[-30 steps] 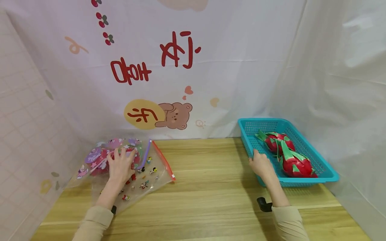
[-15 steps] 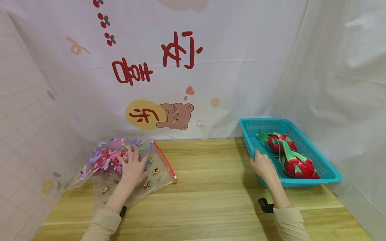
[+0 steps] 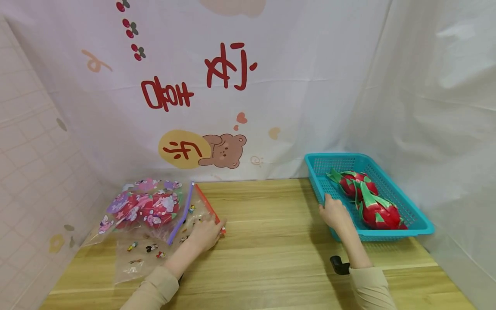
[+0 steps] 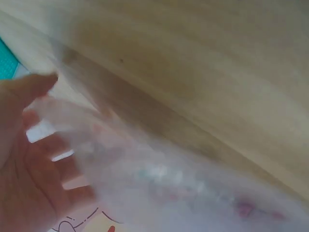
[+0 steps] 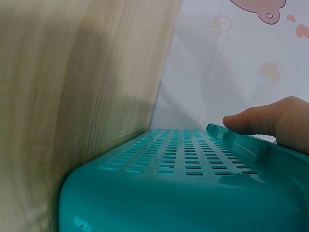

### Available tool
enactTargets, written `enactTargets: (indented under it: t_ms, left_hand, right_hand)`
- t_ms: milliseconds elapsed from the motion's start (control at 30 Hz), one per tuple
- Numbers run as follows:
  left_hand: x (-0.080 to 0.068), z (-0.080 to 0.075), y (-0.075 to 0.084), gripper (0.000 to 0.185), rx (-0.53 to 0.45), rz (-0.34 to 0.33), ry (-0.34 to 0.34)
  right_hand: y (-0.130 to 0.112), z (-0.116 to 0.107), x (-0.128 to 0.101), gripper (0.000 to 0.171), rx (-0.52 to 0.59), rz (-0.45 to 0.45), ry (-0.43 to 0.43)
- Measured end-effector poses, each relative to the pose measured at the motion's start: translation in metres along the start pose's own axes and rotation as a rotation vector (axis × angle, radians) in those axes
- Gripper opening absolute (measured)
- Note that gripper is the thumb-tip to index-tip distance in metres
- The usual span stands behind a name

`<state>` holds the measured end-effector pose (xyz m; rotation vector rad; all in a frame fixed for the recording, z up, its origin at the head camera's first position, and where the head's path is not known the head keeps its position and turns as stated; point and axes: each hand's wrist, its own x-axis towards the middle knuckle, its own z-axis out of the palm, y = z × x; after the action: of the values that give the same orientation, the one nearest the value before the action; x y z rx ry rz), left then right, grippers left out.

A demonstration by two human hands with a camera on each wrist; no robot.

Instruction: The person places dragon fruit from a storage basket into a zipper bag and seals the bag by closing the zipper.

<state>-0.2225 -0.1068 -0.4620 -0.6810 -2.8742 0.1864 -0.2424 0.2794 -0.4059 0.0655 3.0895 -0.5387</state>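
My left hand (image 3: 207, 234) is at the red-zip edge of a clear zip bag (image 3: 131, 269) printed with small cartoon figures. In the left wrist view, the fingers (image 4: 58, 166) are spread behind the clear plastic, the thumb apart from them. Another zip bag (image 3: 170, 187), with a purple zip and pink-purple prints, overlaps it and shows red rounded things (image 3: 159, 206) through its film. My right hand (image 3: 336, 212) grips the left rim of a teal plastic basket (image 5: 188, 193), thumb over the rim. Inside lie two red dragon fruits (image 3: 381, 213) (image 3: 354, 183) with green leafy tips.
The wooden table (image 3: 267, 258) runs back to a white printed curtain (image 3: 286, 99). Side curtains close in at left and right; the basket stands close to the right one. A black piece (image 3: 340, 265) sits at my right wrist.
My left hand has moved right and nearer, off the purple-zip bag to the red-zip edge. The purple zip now lies in full view over the lower bag. My right hand keeps its grip.
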Motion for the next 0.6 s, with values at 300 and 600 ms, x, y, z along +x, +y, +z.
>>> enactTargets:
  t_ms: [300,600]
  left_hand:
    - [0.002,-0.009,-0.004,0.013,0.155,0.061,0.299]
    - [0.001,-0.028,-0.017,0.019,0.282,-0.001,0.479]
  right_hand:
    - [0.001,0.001,0.001,0.056,0.007,0.0,-0.016]
    - [0.002,0.002,0.0,0.056,0.002,-0.003,-0.009]
